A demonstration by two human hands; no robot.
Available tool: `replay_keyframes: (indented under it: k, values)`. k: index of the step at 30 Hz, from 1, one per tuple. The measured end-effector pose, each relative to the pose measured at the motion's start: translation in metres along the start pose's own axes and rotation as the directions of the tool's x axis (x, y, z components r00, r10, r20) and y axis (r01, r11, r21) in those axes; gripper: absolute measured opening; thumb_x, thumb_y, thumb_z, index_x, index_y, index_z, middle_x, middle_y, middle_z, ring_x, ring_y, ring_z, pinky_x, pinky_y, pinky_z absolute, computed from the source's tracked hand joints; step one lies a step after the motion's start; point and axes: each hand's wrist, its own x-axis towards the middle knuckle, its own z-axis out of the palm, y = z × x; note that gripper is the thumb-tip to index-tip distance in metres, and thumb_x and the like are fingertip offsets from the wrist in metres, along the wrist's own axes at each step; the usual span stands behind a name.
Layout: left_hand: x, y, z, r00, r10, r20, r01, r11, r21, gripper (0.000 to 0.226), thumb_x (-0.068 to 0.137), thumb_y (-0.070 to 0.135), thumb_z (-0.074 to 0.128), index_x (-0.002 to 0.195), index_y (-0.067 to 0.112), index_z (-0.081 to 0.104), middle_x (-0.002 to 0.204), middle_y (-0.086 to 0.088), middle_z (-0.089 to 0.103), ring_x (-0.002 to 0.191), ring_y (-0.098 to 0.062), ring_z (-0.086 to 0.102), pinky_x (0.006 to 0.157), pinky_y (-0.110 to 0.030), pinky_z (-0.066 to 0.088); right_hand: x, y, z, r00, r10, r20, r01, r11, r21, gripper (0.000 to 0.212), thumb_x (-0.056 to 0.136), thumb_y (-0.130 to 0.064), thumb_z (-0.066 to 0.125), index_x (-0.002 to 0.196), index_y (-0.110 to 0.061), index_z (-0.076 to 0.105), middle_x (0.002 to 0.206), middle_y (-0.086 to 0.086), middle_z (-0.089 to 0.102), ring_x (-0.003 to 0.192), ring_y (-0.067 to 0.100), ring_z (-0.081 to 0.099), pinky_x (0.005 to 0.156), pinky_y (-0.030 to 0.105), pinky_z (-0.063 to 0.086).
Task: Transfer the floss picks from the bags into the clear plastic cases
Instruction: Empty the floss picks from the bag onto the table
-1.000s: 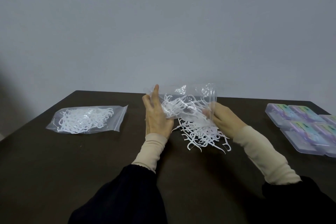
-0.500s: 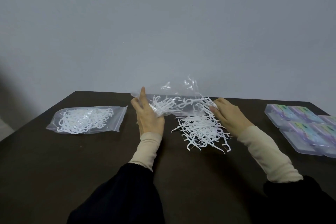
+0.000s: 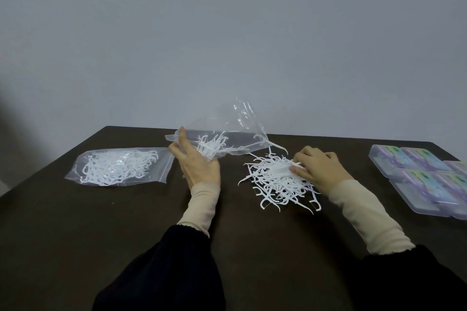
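Note:
My left hand (image 3: 195, 164) grips the corner of a clear plastic bag (image 3: 232, 134) that is tipped up, with a few white floss picks left inside near my fingers. A loose pile of white floss picks (image 3: 275, 182) lies on the dark table to the right of it. My right hand (image 3: 317, 170) rests on the pile's right side, its fingers curled and pinching a pick. A second bag full of floss picks (image 3: 118, 165) lies flat at the left. Several clear plastic cases (image 3: 429, 177) with purple and green labels sit shut at the right edge.
The dark table (image 3: 75, 235) runs back to a plain grey wall (image 3: 227, 33). Its far edge is just behind the raised bag. My dark sleeves with beige cuffs cover the near middle.
My right hand let go of the bag and dropped onto the loose pile. My left hand moved left, tilting the bag up; more picks have slid out.

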Motion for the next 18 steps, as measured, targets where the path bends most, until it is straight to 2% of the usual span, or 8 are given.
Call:
replay_keyframes:
  k: [4, 12, 14, 16, 18]
  values:
    - [0.0001, 0.0001, 0.0007, 1.0, 0.006, 0.0, -0.006, 1.0, 0.003, 0.089, 0.065, -0.015, 0.065, 0.142, 0.009, 0.029, 0.126, -0.015, 0.031, 0.101, -0.025, 0.047, 0.089, -0.028, 0.04, 0.0017, -0.0006, 0.0012, 0.999, -0.02, -0.025, 0.021, 0.999, 0.041, 0.029, 0.091, -0.042, 0.049, 0.116, -0.027, 0.054, 0.121, -0.005, 0.045, 0.112, 0.011, 0.042, 0.101, 0.033, 0.024]
    - [-0.0001, 0.0021, 0.0012, 1.0, -0.006, -0.006, 0.005, 1.0, -0.012, 0.086, 0.067, -0.014, 0.065, 0.142, 0.01, 0.029, 0.127, -0.015, 0.032, 0.1, -0.023, 0.046, 0.088, -0.027, 0.039, 0.0011, 0.0024, -0.0028, 0.988, -0.006, -0.153, 0.048, 0.96, 0.275, 0.017, 0.079, -0.03, 0.071, 0.087, -0.031, 0.056, 0.08, -0.014, 0.05, 0.065, -0.002, 0.043, 0.087, 0.032, 0.034]
    - [0.0004, 0.0021, 0.0014, 1.0, 0.009, -0.012, -0.009, 1.0, -0.024, 0.086, 0.067, -0.014, 0.066, 0.141, 0.011, 0.03, 0.127, -0.015, 0.032, 0.098, -0.02, 0.044, 0.086, -0.022, 0.035, 0.0009, 0.0008, -0.0027, 0.985, -0.009, -0.17, 0.076, 0.917, 0.392, 0.02, 0.075, -0.023, 0.076, 0.084, -0.027, 0.059, 0.072, -0.014, 0.053, 0.061, -0.001, 0.045, 0.075, 0.025, 0.04]
    - [0.0004, 0.003, 0.0017, 1.0, 0.02, -0.013, -0.02, 0.999, -0.034, 0.087, 0.066, -0.014, 0.066, 0.141, 0.011, 0.03, 0.127, -0.016, 0.032, 0.097, -0.014, 0.04, 0.085, -0.019, 0.032, -0.0003, -0.0018, -0.0048, 0.983, 0.015, -0.181, 0.09, 0.827, 0.555, 0.023, 0.07, -0.014, 0.08, 0.083, -0.019, 0.062, 0.07, -0.008, 0.058, 0.059, 0.006, 0.051, 0.063, 0.016, 0.045]
    - [-0.0008, 0.0052, 0.0015, 1.0, 0.024, -0.007, -0.024, 0.999, -0.038, 0.088, 0.066, -0.013, 0.068, 0.142, 0.011, 0.029, 0.127, -0.016, 0.032, 0.096, -0.009, 0.035, 0.087, -0.018, 0.031, -0.0019, -0.0036, -0.0072, 0.982, 0.032, -0.186, 0.103, 0.735, 0.67, 0.026, 0.068, -0.008, 0.08, 0.082, -0.019, 0.062, 0.076, 0.0, 0.064, 0.063, 0.013, 0.06, 0.066, 0.015, 0.05]
